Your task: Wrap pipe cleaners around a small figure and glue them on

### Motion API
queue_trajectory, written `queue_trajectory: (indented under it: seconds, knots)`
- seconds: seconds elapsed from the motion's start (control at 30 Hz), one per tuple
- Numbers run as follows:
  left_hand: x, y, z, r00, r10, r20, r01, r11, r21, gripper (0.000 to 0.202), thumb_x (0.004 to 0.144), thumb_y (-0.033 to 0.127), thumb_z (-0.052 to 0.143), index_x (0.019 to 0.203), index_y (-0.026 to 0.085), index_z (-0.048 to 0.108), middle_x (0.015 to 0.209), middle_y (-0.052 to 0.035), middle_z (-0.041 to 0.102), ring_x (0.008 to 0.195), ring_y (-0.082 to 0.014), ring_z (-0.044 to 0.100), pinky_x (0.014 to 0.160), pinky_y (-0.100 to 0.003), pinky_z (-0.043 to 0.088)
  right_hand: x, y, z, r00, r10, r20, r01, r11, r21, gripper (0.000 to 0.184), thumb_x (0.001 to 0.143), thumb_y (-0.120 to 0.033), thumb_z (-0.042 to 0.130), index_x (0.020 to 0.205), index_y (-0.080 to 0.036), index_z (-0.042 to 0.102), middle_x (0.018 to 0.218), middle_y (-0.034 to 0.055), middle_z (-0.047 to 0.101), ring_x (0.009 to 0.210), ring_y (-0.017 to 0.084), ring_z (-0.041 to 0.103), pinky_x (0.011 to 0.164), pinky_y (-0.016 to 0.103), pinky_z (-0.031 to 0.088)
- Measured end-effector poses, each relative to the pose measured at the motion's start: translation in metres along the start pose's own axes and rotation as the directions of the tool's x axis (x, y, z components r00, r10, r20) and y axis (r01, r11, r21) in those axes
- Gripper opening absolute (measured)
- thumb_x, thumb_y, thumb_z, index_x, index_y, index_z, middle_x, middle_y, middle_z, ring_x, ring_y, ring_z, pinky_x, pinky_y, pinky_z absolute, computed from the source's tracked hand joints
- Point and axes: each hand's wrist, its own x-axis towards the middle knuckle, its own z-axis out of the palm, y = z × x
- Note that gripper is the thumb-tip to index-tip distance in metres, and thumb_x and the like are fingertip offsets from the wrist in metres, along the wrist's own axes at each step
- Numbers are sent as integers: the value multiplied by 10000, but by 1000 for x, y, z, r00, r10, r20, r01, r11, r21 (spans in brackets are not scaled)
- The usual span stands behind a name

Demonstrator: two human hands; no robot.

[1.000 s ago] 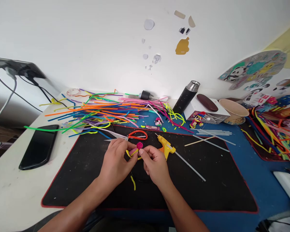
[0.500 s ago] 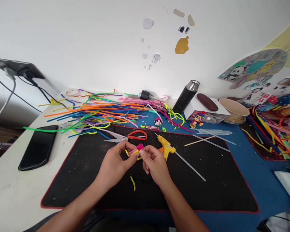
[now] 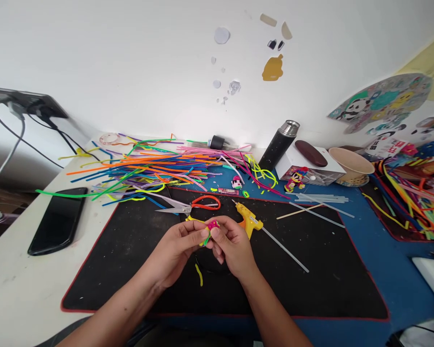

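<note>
Between both hands is a small pipe-cleaner piece (image 3: 213, 225), magenta on top with yellow and green parts; my fingers hide much of it. My left hand (image 3: 181, 243) pinches its left side between thumb and fingers. On the other side, my right hand (image 3: 233, 243) grips it with the thumb in front. Scissors (image 3: 205, 202) with orange-red handles lie just beyond the hands. A yellow hot glue gun (image 3: 251, 220) rests right of my right hand, a long glue stick (image 3: 285, 250) behind it. Below the hands lies a curved yellow strip (image 3: 199, 275).
A black mat (image 3: 304, 289) with red edging covers the desk front. Loose pipe cleaners (image 3: 155, 166) pile up at the back left, near a phone (image 3: 58, 221). A black flask (image 3: 280, 144), a white box (image 3: 311, 168), a small figure (image 3: 295, 179) and glue sticks (image 3: 321, 198) stand or lie right.
My hands have turned the pipe-cleaner piece, so its green part now shows below the magenta. My left hand has shifted slightly, with its fingers more curled round the piece.
</note>
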Motion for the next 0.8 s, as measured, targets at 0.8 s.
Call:
queue_trajectory:
  seconds: [0.8]
  knots:
    - [-5,2,-9,997,-79,18,80,996,-47,305,768,368,914,920,118,826,895,-78,756,808,-156,692,839,-269,574,-5,7,2,997,-66,-28,64,997,-52,406,898,-571,762,981,-175,726,439,-103,462,300,51,340,302,163,255]
